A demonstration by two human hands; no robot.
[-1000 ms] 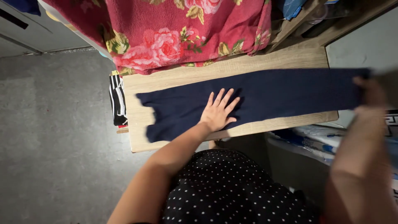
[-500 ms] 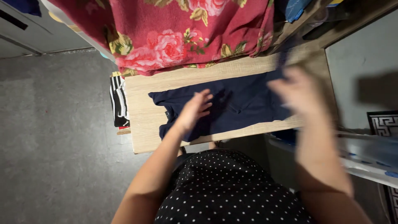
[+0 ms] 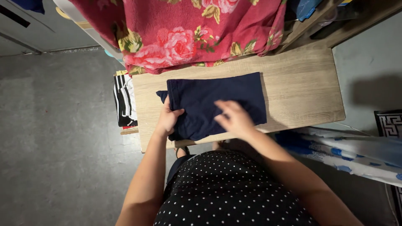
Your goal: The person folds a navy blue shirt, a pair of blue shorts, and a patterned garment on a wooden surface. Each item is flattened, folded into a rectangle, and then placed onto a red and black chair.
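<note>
Left hand [image 3: 168, 119] clamped on the near-left edge of the navy cloth [image 3: 217, 102], fingers curled over the fold. Cloth folded flat on the counter [image 3: 301, 90], toward its left end, long axis left to right, directly ahead of both hands. Right hand [image 3: 234, 118] spread open, palm down on the cloth's near middle, holding nothing.
</note>
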